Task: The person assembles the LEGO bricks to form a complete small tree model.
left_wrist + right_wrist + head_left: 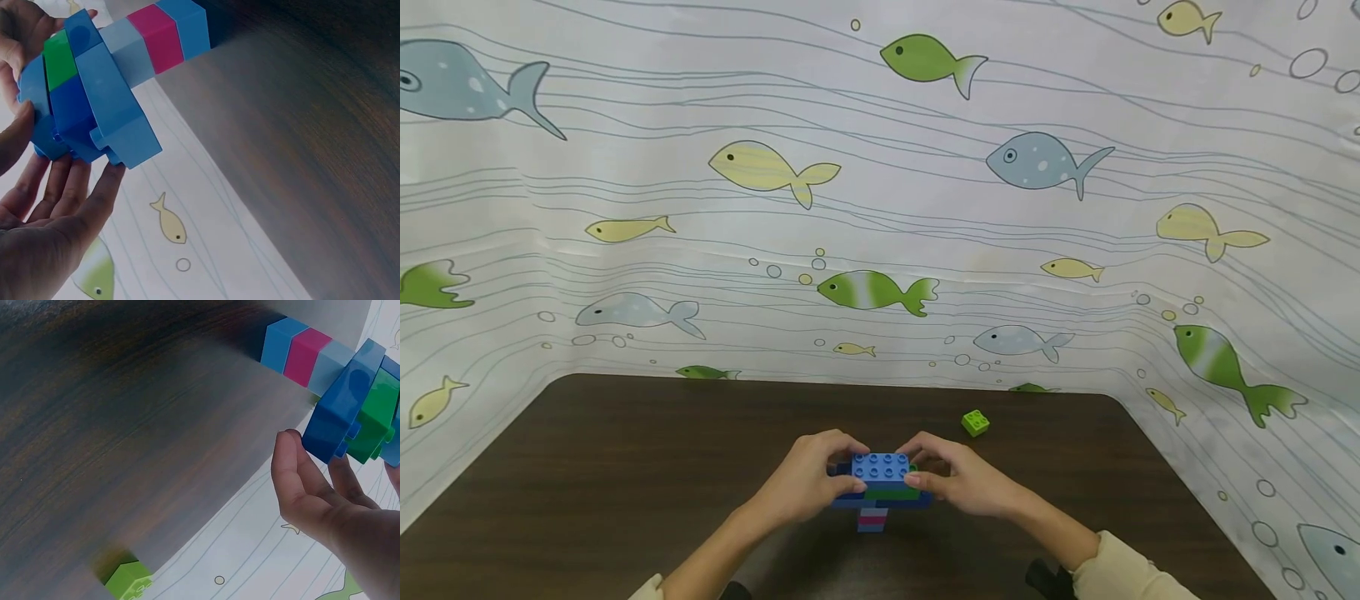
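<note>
A toy-brick build stands on the dark table, with a light blue eight-stud brick (880,468) on top. Beneath that lie a green brick (60,61) and a dark blue brick (75,112), over a wider blue layer. A narrow stem of grey, pink (164,39) and blue bricks carries it all. My left hand (805,479) pinches the top brick's left end between thumb and fingers; its fingertips also reach the lower layers in the left wrist view. From the right, my right hand (967,477) grips the same brick, thumb at the front corner, fingers behind.
A small lime-green brick (975,423) lies on the table (647,467) behind my right hand. A white fish-print sheet (760,250) rises along the table's back and side edges. Dark objects (1048,577) show by the right sleeve.
</note>
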Motion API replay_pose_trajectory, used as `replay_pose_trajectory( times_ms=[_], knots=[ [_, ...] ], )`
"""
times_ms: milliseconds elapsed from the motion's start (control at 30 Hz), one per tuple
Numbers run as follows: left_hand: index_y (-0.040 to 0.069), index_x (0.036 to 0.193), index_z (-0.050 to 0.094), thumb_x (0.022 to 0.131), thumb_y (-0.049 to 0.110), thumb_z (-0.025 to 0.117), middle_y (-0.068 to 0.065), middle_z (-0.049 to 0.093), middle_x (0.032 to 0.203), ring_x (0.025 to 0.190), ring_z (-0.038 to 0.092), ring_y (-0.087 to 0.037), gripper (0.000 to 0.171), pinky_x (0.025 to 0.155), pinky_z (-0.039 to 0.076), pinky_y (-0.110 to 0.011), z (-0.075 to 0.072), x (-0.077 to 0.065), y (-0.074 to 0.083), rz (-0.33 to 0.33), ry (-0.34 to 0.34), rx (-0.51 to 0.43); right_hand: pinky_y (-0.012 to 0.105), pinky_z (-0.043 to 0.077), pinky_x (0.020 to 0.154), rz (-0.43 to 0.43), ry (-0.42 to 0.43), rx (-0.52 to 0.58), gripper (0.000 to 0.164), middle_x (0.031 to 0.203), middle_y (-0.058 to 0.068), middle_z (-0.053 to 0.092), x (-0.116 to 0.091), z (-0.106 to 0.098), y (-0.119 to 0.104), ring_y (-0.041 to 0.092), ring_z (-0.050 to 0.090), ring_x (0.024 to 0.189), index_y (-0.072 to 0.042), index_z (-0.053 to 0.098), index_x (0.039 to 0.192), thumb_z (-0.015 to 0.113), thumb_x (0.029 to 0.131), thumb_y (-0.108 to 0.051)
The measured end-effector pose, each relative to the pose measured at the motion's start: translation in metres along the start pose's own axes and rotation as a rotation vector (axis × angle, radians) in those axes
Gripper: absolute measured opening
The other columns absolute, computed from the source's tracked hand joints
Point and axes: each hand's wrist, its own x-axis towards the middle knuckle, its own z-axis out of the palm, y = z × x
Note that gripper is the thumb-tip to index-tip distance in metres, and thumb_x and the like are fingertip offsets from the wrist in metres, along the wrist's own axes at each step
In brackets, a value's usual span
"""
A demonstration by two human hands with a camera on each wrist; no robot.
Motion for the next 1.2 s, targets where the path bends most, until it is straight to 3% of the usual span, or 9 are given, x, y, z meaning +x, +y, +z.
replay_pose_trajectory(
  times_ms=[633,1200],
  knots=[
    [0.000,0.103,0.062,0.078,0.009,0.072,-0.010,0.061,0.102,0.094,0.059,-0.028,0.028,0.077,0.050,-0.040,0.0019,-0.0019,-0.0063,-0.034,0.006,-0.089,0.039,0.052,0.066,0.003,0.015,-0.021,0.025,0.105,0.008,0.057,0.0004,0.0012,-0.0008,0.017,0.059,0.086,-0.016,0.053,0.116,0.055,0.092,-0.023],
    [0.003,0.104,0.062,0.079,0.015,0.071,-0.005,0.060,0.101,0.090,0.056,-0.022,0.029,0.079,0.050,-0.040,0.0036,-0.0043,-0.0098,-0.032,0.017,-0.078,0.037,0.052,0.065,0.005,0.016,-0.031,0.028,0.109,0.009,0.056,-0.0008,0.0009,0.0023,0.019,0.058,0.087,-0.019,0.052,0.119,0.055,0.092,-0.025]
  ],
)
